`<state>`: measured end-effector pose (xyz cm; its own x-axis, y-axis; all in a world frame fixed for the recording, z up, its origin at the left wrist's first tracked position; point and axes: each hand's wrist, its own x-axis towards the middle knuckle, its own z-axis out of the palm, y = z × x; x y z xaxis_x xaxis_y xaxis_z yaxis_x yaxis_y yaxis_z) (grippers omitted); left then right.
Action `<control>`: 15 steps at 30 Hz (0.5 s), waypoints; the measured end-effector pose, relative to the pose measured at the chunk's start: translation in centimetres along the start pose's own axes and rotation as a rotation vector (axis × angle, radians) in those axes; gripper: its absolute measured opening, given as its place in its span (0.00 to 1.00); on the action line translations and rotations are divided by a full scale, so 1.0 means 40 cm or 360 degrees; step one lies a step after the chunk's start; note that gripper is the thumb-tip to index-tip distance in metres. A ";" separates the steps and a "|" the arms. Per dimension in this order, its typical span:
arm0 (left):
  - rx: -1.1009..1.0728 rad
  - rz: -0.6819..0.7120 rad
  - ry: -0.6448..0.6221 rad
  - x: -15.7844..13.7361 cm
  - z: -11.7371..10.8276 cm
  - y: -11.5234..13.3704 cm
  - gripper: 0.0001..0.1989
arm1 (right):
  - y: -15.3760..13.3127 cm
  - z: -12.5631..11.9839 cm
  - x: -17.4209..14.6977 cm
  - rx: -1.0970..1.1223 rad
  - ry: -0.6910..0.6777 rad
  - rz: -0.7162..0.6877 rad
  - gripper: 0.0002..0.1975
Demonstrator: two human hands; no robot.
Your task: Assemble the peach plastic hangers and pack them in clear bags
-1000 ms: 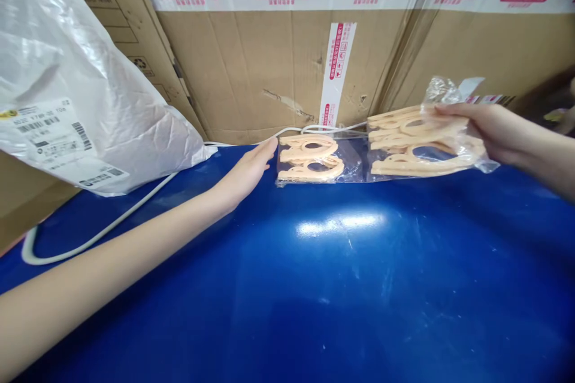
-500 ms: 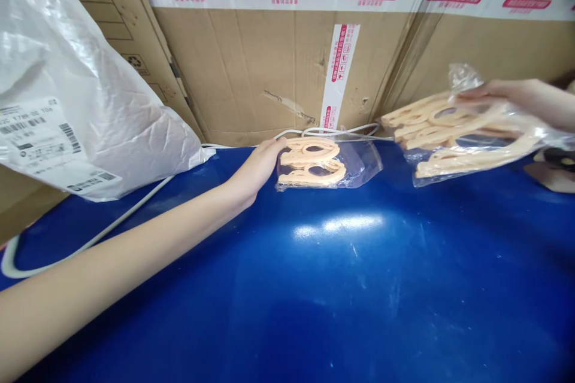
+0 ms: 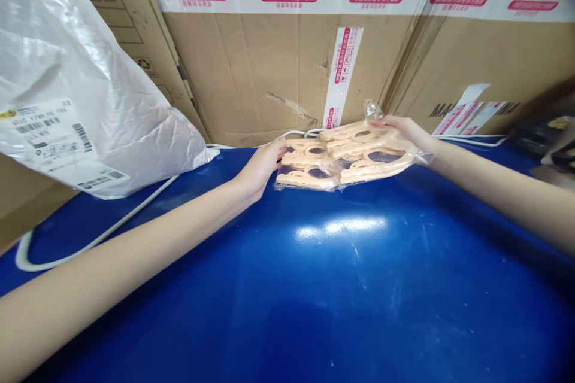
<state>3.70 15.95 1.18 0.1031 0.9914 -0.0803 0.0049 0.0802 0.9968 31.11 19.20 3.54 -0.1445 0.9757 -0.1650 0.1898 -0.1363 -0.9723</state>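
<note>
At the back of the blue table point(image 3: 287, 275), my left hand point(image 3: 265, 164) is closed on the left end of a clear plastic bag of beige folding hangers point(image 3: 309, 176). The hangers are flat pieces with oval openings, and this bag lies on the table. From the right, my right hand point(image 3: 402, 128) pinches the upper edge of a second clear bag of beige hangers point(image 3: 372, 158). That bag is tilted and overlaps the right part of the first. Some fingertips of both hands are hidden.
Large cardboard boxes point(image 3: 251, 72) with printed tape stand behind the table. A white plastic mailer bag point(image 3: 135, 102) with labels leans at the left. A white cable point(image 3: 130, 215) runs along the table's left and back. Dark wrapped items point(image 3: 539, 134) lie at the far right.
My right hand has brought its bag of hangers leftward, from apart to overlapping the first bag. My left hand stays on the first bag. The view has shifted slightly.
</note>
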 end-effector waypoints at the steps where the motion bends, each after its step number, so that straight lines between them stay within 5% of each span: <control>1: -0.0010 -0.0004 0.0003 0.000 0.001 0.001 0.20 | 0.000 0.010 0.006 0.0010 -0.0049 0.0004 0.21; 7: -0.0140 -0.0023 0.0016 -0.020 0.037 0.006 0.20 | 0.032 0.073 0.028 -0.0152 -0.0095 -0.0185 0.21; 15: -0.0347 -0.0059 -0.0085 -0.039 0.080 0.005 0.20 | 0.093 0.132 0.082 -0.1049 0.0521 -0.0914 0.23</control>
<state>6.72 14.09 1.50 0.1592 0.9810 -0.1110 -0.2046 0.1428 0.9684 26.22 21.00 -1.47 -0.1250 0.8767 0.4644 0.7014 0.4092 -0.5837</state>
